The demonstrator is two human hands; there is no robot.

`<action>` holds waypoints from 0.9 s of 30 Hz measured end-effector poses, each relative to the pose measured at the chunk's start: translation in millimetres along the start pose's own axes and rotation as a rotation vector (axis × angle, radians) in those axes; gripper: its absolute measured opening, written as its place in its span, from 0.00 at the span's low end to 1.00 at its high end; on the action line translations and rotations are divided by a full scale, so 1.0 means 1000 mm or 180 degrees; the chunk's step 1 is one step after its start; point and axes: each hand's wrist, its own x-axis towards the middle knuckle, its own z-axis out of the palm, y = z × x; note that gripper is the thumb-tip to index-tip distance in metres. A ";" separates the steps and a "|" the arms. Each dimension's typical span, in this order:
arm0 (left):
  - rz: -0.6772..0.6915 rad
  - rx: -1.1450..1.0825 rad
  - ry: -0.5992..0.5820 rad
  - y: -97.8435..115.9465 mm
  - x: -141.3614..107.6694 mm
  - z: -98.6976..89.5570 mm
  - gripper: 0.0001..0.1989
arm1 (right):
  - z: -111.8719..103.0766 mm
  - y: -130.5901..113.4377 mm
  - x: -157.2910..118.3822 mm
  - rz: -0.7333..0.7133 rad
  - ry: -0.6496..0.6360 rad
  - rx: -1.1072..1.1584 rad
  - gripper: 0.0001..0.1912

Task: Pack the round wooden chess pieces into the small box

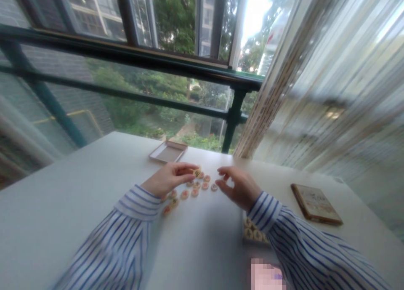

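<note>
Between the fingertips and thumb of my left hand (168, 178) is a round Chinese chess piece (197, 173) with a dark character. My right hand (241, 184) is held just to the right of the loose pieces, its fingers curved and thumb apart, with nothing seen in it. A single dark-marked piece (214, 187) lies close to its thumb. Several other pieces, many with red characters, such as one red piece (184, 194), are scattered on the white table (78, 184) below and around my left hand. Under my right forearm, a box of pieces (248, 234) set in rows is partly hidden.
An open, shallow box lid or tray (168, 152) lies at the table's far side. To the right is a brown book-like box (316, 203). A green railing (233, 117) and windows stand beyond the table, with a string curtain (315, 92) at right. A pixelated patch covers something at the bottom.
</note>
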 end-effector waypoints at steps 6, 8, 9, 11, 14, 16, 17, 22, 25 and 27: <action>0.0085 0.0025 -0.0041 0.004 -0.008 0.016 0.19 | -0.019 -0.001 -0.020 0.0100 0.0087 0.0022 0.13; 0.0082 0.0069 -0.0072 0.005 -0.011 0.022 0.19 | -0.025 0.000 -0.026 0.0110 0.0144 0.0048 0.13; 0.0071 0.0101 -0.0080 0.006 -0.012 0.025 0.19 | -0.028 0.000 -0.029 0.0104 0.0179 0.0062 0.13; 0.0046 0.0184 -0.0104 0.006 -0.014 0.031 0.20 | -0.033 0.002 -0.035 0.0092 0.0247 0.0075 0.12; 0.0057 0.0281 -0.0119 0.007 -0.016 0.041 0.22 | -0.040 0.003 -0.045 0.0138 0.0299 0.0054 0.11; 0.0104 0.0302 -0.0117 0.006 -0.016 0.049 0.21 | -0.044 0.004 -0.053 0.0178 0.0310 0.0036 0.11; 0.0125 0.0299 -0.0125 0.006 -0.016 0.053 0.21 | -0.046 0.005 -0.057 0.0188 0.0312 0.0042 0.11; 0.0112 0.0291 -0.0323 0.004 -0.014 0.073 0.19 | -0.056 0.009 -0.077 0.0262 0.0354 0.0112 0.11; 0.0135 0.0390 -0.0391 0.001 -0.012 0.084 0.19 | -0.058 0.013 -0.086 0.0304 0.0382 0.0121 0.11; 0.0141 0.0423 -0.0426 -0.001 -0.011 0.091 0.20 | -0.059 0.015 -0.091 0.0312 0.0392 0.0143 0.10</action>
